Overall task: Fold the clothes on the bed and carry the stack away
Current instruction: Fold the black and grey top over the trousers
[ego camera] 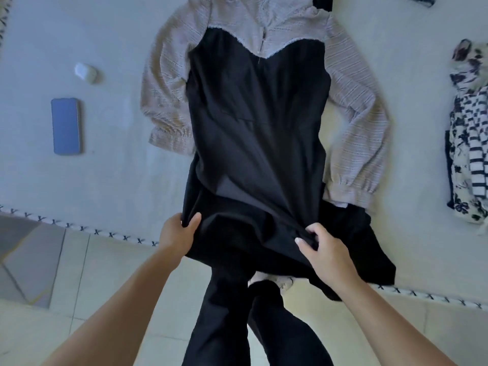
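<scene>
STEP: first fold of dress [253,122], laid flat mid-bed [118,180] | HANDS: left hand [177,233] and right hand [324,252] each pinching near hem | NEXT: likely lift hem toward far bodice, edges aligned.

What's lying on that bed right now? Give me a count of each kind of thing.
Dresses: 1, the black dress with pale sleeves, held at the hem by the left hand and right hand
Patterned clothes pile: 1, the black-and-white pile at the right edge; separate pieces cannot be counted
Phones: 1, the blue phone
Small white cases: 1, the white case
Total: 4
</scene>
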